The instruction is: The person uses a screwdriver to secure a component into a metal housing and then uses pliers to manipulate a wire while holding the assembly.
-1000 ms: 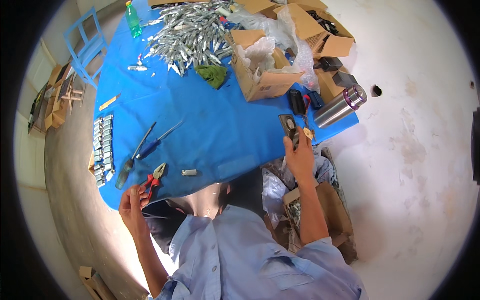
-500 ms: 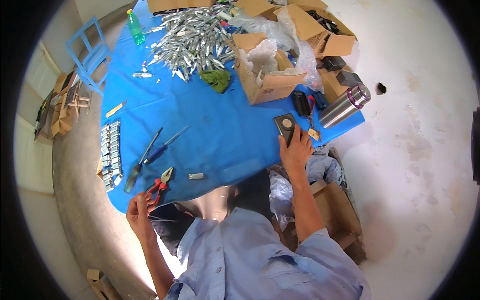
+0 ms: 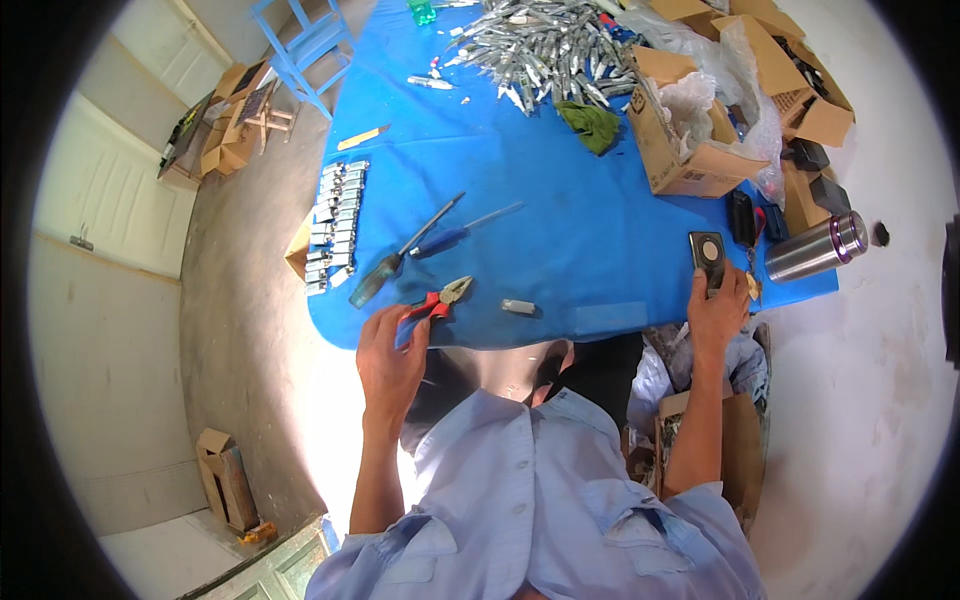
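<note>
Red-handled pliers (image 3: 446,294) are located near the front edge of the blue-covered table (image 3: 590,230), left of centre, metal head pointed away and to the right. Their handle ends are met by the left hand (image 3: 388,345), thumb and fingers curled about them; how firmly they are gripped cannot be told, as the handles are partly covered. Dark flat device (image 3: 706,268), marked by a pale round disc, is clasped at its near end by the right hand (image 3: 718,312), thumb on the left side, fingers on the right; whether it is lifted or rested on the cover cannot be told.

Small silvery piece (image 3: 518,306) is seen lying alone to the right of the pliers. Dark-handled screwdriver (image 3: 376,281) and blue-handled screwdriver (image 3: 440,241) are laid beyond the pliers, shafts pointed away to the right. Small metal parts (image 3: 346,215) are lined up in two columns at the left edge, with a yellow strip (image 3: 362,137) placed beyond. Black case (image 3: 741,217) and steel flask (image 3: 810,252) are set near the device, on its right. Farther back, green cloth (image 3: 588,127) is left between a heap of silvery pieces (image 3: 550,55) and an open carton (image 3: 690,170).
</note>
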Available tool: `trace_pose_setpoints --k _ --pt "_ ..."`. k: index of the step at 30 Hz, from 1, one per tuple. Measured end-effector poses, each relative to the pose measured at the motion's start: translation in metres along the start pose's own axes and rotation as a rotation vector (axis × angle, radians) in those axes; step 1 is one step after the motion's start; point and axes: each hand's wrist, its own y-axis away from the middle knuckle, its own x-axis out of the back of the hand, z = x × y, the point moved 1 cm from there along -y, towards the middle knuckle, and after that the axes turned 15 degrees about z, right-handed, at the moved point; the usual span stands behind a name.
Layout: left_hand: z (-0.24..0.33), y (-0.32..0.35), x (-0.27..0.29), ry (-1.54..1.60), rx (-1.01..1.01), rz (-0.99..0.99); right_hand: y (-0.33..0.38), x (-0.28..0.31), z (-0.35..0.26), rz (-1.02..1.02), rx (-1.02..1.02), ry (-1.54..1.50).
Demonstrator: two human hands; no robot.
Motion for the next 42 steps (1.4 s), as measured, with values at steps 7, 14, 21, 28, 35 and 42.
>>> trace_pose_setpoints --k 7,14,21,28,35,42 --pt "-0.021 -0.025 0.001 -0.219 -0.149 0.115 -0.01 0.031 -0.097 -0.011 0.283 -0.523" --pt "-0.064 -0.044 -0.009 -0.24 -0.149 0.132 0.022 0.021 -0.206 -0.244 0.536 -0.775" --pt "-0.077 -0.044 -0.018 -0.151 0.001 0.088 0.037 -0.001 -0.263 -0.33 0.686 -0.812" --pt "-0.094 -0.038 -0.026 -0.058 -0.023 0.203 0.048 -0.024 -0.311 -0.379 0.814 -0.856" --pt "-0.096 -0.036 -0.029 0.022 0.008 0.22 0.062 -0.04 -0.329 -0.488 0.932 -0.663" --pt "-0.098 -0.036 -0.028 0.022 0.028 0.221 0.024 -0.018 -0.312 -0.355 0.893 -0.685"
